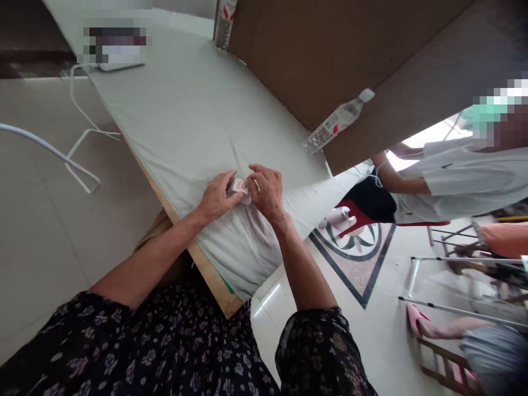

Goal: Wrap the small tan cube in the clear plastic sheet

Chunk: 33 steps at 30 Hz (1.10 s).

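Observation:
Near the front of the cloth-covered table (231,140), my left hand (216,195) is closed around a small whitish packet-like item (238,188) with red print. Its exact kind is hard to make out. My right hand (267,190) meets the item's right side, with curled fingers pinching at its end. The fingers cover part of the item. Both wrists are just above the pale cloth, which is wrinkled under and in front of my hands.
A brown board (305,66) stands on the table, with a clear plastic bottle (336,124) leaning by it and another bottle (225,27) farther back. A white device (121,58) with a cable lies at the far left. At right sits a person in a white shirt (466,176).

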Each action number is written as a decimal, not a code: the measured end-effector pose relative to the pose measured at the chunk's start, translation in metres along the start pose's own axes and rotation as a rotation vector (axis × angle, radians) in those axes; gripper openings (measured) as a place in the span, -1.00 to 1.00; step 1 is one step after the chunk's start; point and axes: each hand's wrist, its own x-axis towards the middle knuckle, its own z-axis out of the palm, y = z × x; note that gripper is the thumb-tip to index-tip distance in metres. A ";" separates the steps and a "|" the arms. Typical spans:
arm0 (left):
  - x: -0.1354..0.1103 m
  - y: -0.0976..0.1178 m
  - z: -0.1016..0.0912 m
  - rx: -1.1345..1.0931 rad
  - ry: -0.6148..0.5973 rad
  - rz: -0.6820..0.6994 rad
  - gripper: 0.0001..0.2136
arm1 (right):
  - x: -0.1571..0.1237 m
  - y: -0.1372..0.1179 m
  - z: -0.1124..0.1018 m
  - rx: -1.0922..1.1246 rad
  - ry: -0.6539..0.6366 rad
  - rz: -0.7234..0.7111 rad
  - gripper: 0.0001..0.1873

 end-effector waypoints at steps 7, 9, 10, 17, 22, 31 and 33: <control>0.007 -0.007 0.004 0.051 0.077 0.114 -0.28 | 0.029 0.006 -0.007 -0.096 0.041 -0.054 -0.77; 0.008 -0.009 0.005 0.068 0.089 0.131 -0.23 | 0.041 0.010 -0.011 -0.102 0.046 -0.049 -0.75; 0.009 -0.010 0.005 0.060 0.084 0.132 -0.20 | 0.047 0.012 -0.012 -0.100 0.051 -0.045 -0.74; 0.003 -0.002 0.005 -0.067 0.013 0.051 -0.14 | 0.084 0.046 -0.004 0.002 0.093 0.026 -0.73; 0.001 0.008 0.000 -0.126 -0.007 -0.044 -0.25 | 0.104 0.069 0.010 0.055 0.121 0.134 -0.76; 0.005 0.007 -0.003 -0.107 -0.076 -0.090 -0.54 | 0.115 0.076 -0.002 0.077 0.194 0.242 -0.71; 0.006 0.005 -0.001 -0.084 -0.068 -0.083 -0.50 | 0.101 0.064 -0.013 0.069 0.246 0.314 -0.69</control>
